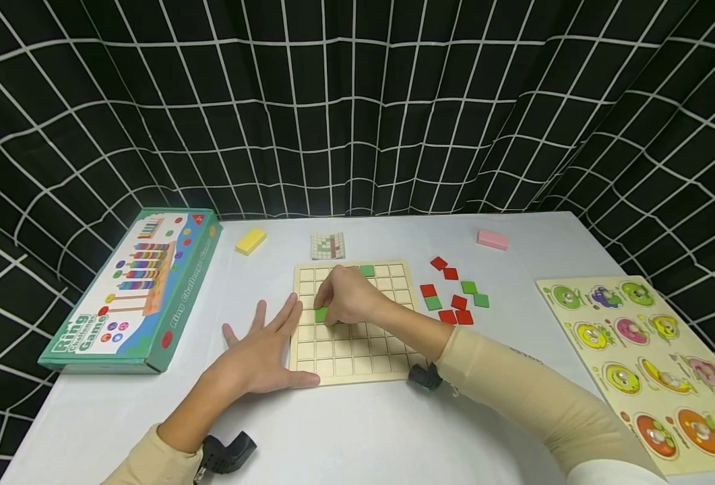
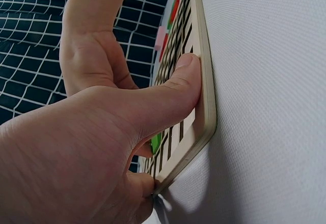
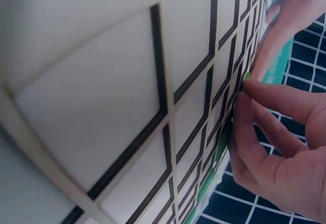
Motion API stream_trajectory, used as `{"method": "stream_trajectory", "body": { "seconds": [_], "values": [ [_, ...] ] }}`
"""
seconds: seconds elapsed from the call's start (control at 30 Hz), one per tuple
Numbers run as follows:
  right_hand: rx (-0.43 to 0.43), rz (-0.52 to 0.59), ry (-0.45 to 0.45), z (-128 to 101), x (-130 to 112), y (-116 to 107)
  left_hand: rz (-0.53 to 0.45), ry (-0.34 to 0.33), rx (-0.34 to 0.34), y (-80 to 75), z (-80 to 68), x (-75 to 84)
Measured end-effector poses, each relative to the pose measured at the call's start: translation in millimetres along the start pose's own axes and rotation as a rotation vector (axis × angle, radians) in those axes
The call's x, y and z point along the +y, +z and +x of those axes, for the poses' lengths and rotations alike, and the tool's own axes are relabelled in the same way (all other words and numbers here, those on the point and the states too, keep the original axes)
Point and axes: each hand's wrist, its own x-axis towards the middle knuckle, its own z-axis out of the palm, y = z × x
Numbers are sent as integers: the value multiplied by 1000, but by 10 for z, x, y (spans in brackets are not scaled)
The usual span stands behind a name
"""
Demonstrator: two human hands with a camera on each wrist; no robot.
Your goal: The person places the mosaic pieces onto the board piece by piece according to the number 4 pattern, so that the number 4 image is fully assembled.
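A pale wooden grid board (image 1: 360,367) lies flat on the white table. My left hand (image 1: 263,357) spreads its fingers along the board's left edge, and the thumb presses the front-left corner, as the left wrist view also shows. Over the board's left half, my right hand (image 1: 350,296) pinches a green square tile (image 1: 321,314) between thumb and index fingertips, down at a cell. Another green tile (image 1: 366,270) sits in the back row. The right wrist view shows more green (image 3: 222,145) in cells behind the fingers; the head view hides these under the hand.
Loose red tiles (image 1: 459,302) and green tiles (image 1: 481,300) lie right of the board. Behind it is a small pattern card (image 1: 328,246), with a yellow block (image 1: 251,241) and a pink block (image 1: 492,240). A game box (image 1: 139,289) stands left, a fruit puzzle board (image 1: 636,364) right.
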Motion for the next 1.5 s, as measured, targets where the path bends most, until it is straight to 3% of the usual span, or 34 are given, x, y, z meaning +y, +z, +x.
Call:
{"method": "stream_trajectory", "body": {
  "seconds": [0.23,0.93,1.5],
  "values": [
    [-28,-4,-2,-18,20,-30,-8,2,-1,5,8,2],
    [-96,140,-29,-137,144,-177,3,-2,-1,20,10,17],
    [1,269,-55,-343,390,-447,-9,-3,3,18,-6,7]
  ]
}}
